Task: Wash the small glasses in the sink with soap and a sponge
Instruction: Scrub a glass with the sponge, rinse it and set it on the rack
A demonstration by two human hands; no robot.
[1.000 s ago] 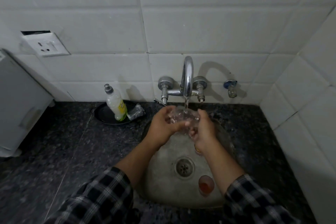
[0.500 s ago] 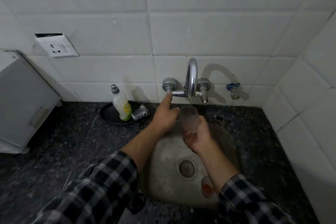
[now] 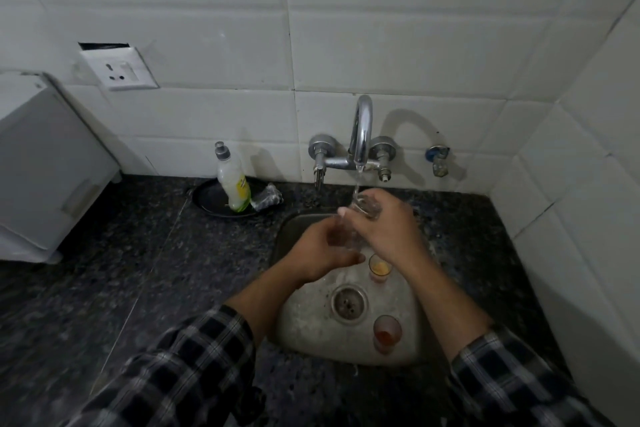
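- Head view: a small clear drinking glass (image 3: 367,207) is being gripped by the right hand (image 3: 388,236) directly under the chrome wall tap (image 3: 362,135), in the running water.
- The left hand (image 3: 322,251) is being held just below-left of it, fingers loosely curled; any grasp cannot be told through blur.
- A yellow-stained small glass (image 3: 379,267) and a red-stained small glass (image 3: 387,333) are being left upright in the steel sink (image 3: 311,329), nearer the right hand.
- A pale plastic soap bottle (image 3: 233,184) and dark sponge (image 3: 266,202) are being kept leftward, likelier reached by the left hand.
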